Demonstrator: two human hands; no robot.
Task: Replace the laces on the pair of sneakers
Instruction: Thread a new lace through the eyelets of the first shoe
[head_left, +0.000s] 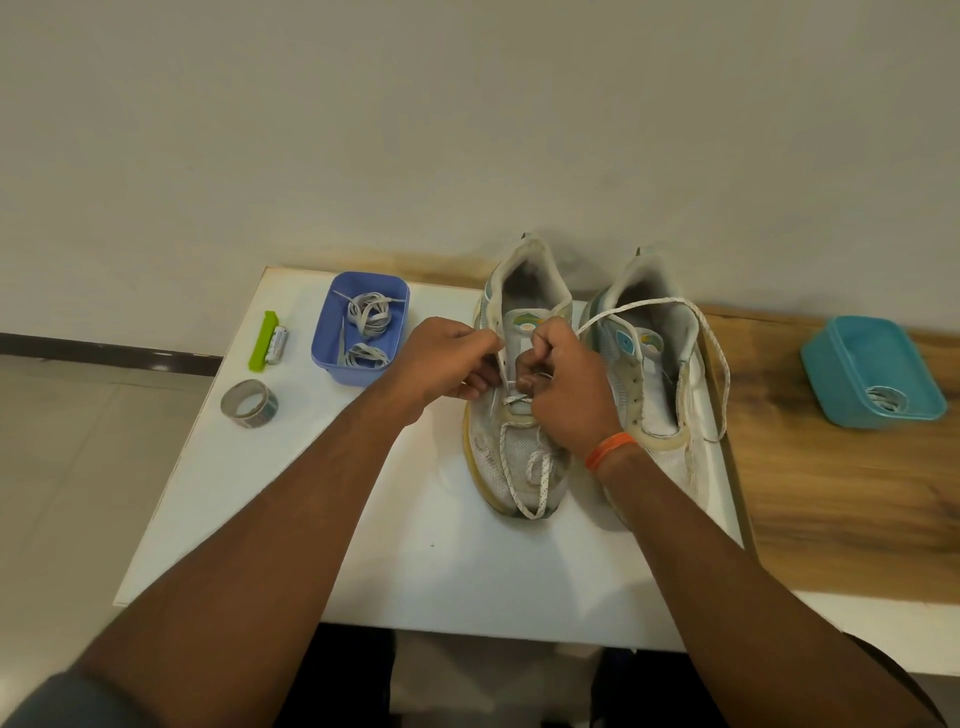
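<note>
Your left hand (441, 364) pinching the dotted white lace (535, 483) at the left sneaker's (514, 415) eyelets, your right hand (561, 384) curled on the same lace, right sneaker (660, 374) just beside, blue tub (322, 353) holding grey laces (369, 317).

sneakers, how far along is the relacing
Roughly midway, as a guess. Done: the right sneaker shows bare eyelets, a loose lace draped across it. In hand: left hand and right hand pinch lace at the left sneaker, low on its eyelets. Left: both shoes need finishing; more laces wait in the blue tub.
</note>
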